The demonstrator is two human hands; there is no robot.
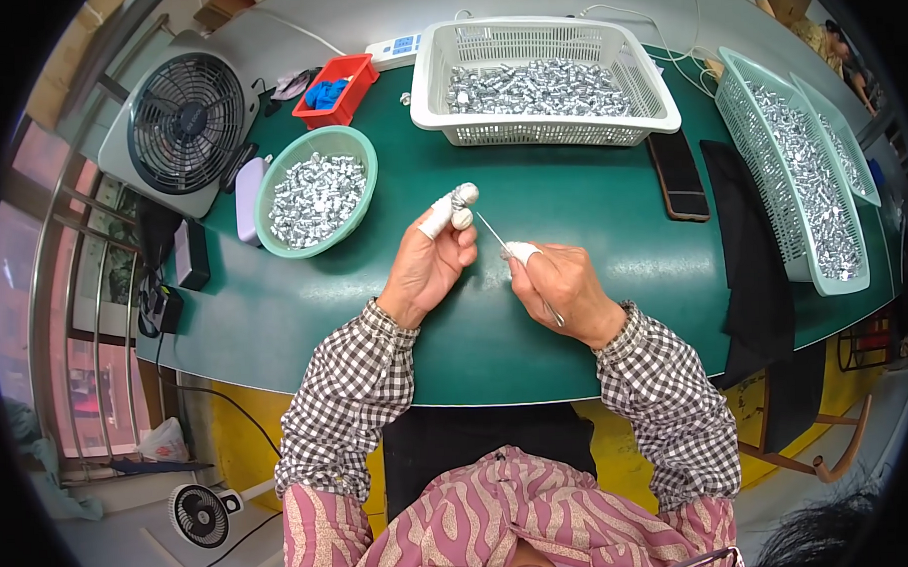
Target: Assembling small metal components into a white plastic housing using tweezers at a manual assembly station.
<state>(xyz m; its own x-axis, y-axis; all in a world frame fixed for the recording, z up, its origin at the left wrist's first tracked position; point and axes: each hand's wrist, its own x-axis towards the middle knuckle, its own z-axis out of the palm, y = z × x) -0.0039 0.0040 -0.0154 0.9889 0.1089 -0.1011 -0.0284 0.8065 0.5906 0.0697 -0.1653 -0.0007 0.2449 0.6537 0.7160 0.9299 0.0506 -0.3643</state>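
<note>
Over the middle of the green table (497, 357), my left hand (425, 264) pinches a small silvery metal part (459, 197) between its white-covered fingertips. The fingers hide most of that part. My right hand (564, 288) is closed around a thin metal pick (491, 228), with white wrapping on the finger and thumb. The pick's tip points up and left, a short gap away from the part. To the left of my left hand stands a pale green round bowl (369, 191) filled with similar small silvery parts.
A white perforated basket (549, 132) of silvery parts stands at the back. Pale green baskets (787, 227) with more lie right, past a phone (678, 179) and black cloth (749, 273). A red box (343, 115), a fan (183, 123) and a lilac case (250, 201) occupy the left.
</note>
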